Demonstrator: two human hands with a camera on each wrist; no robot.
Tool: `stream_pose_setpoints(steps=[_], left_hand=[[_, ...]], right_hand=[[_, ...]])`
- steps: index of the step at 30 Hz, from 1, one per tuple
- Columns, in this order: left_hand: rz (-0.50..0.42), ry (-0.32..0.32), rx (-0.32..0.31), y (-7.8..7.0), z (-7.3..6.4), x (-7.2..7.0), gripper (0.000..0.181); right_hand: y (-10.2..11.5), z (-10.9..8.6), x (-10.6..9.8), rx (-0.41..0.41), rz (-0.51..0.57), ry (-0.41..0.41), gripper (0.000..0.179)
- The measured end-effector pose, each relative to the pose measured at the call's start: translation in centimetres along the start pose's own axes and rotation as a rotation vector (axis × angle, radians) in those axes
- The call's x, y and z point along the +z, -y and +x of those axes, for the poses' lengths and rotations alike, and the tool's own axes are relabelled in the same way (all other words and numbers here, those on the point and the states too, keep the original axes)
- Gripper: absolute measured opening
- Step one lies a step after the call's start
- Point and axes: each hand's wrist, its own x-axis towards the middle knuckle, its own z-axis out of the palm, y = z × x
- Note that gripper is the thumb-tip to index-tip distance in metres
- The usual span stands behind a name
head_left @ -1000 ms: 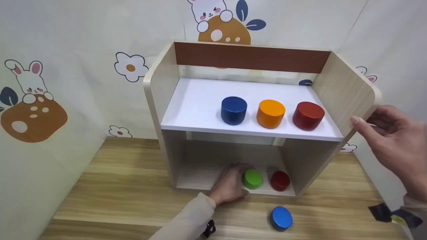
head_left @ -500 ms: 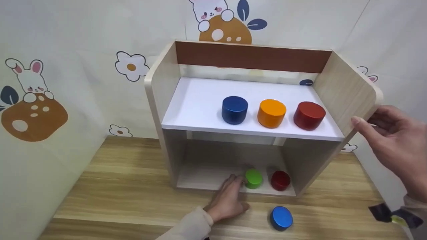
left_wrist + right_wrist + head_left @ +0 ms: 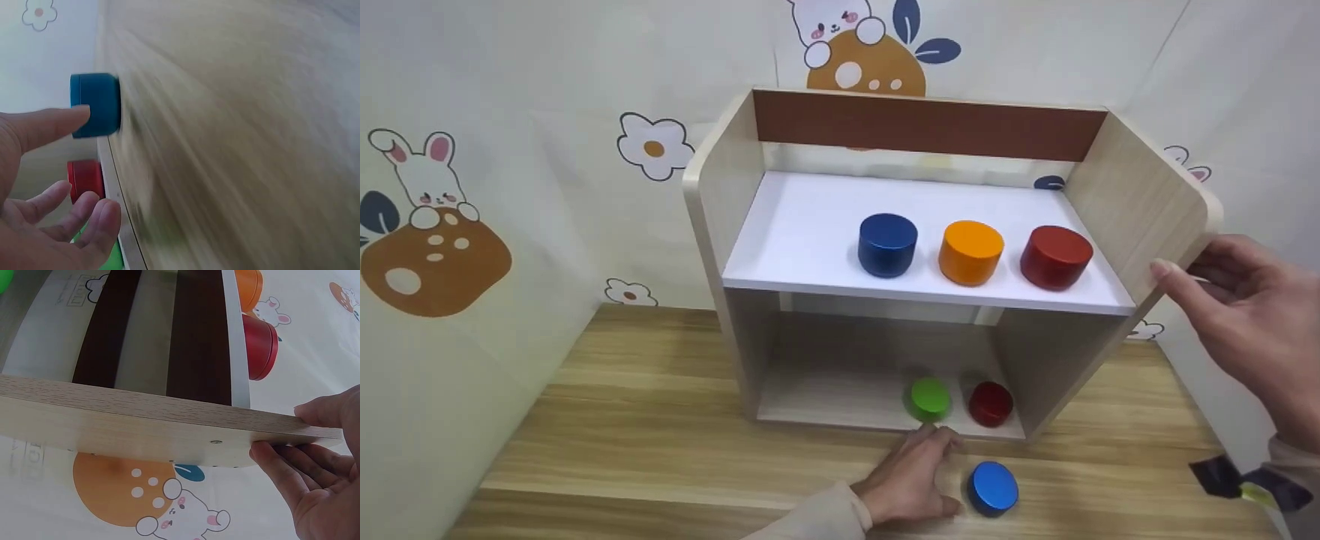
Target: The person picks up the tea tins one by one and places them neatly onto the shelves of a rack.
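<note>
My left hand (image 3: 911, 474) is over the wooden table just left of a light blue round tin (image 3: 993, 488), thumb and fingers spread apart around nothing. In the left wrist view the thumb overlaps the blue tin (image 3: 95, 107); whether it touches cannot be seen. My right hand (image 3: 1252, 322) pinches the right side panel of a small two-tier shelf (image 3: 1155, 202), thumb on one face and fingers (image 3: 281, 472) on the other. On the lower tier stand a green tin (image 3: 930, 397) and a dark red tin (image 3: 990, 403).
The upper white tier holds a dark blue tin (image 3: 887, 245), an orange tin (image 3: 970, 253) and a red tin (image 3: 1056, 257) in a row. The wooden tabletop (image 3: 607, 435) runs up to a patterned wall (image 3: 570, 187) behind the shelf.
My left hand has left the green tin on the lower tier and come out to the right and toward me, beside the light blue tin. My right hand keeps its hold on the shelf.
</note>
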Motion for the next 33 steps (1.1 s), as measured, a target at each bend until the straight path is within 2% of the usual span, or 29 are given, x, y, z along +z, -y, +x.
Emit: stream_pose_setpoints(steps=[4,10,18,23,27,33], left_hand=[[0.037,0.050,0.016,-0.6,0.8,0.8,0.070],[0.107,0.071,0.067,-1.5,1.6,2.3,0.070],[0.108,0.075,0.042,-2.3,2.2,3.5,0.066],[0.107,0.057,0.082,-2.2,2.4,3.6,0.059],[0.066,0.057,0.102,-2.1,2.2,3.5,0.056],[-0.011,0.082,0.093,-2.2,1.4,2.5,0.056]], right_hand=[[0.0,0.0,0.1,0.001,-0.026,0.000,0.037],[0.0,0.0,0.1,-0.017,-0.008,0.001,0.035],[0.0,0.0,0.1,-0.011,-0.009,-0.002,0.035],[0.1,-0.1,0.1,-0.015,0.010,-0.010,0.034],[0.1,-0.1,0.1,-0.016,0.035,-0.011,0.033],[0.0,0.0,0.0,-0.008,0.034,-0.007,0.033]])
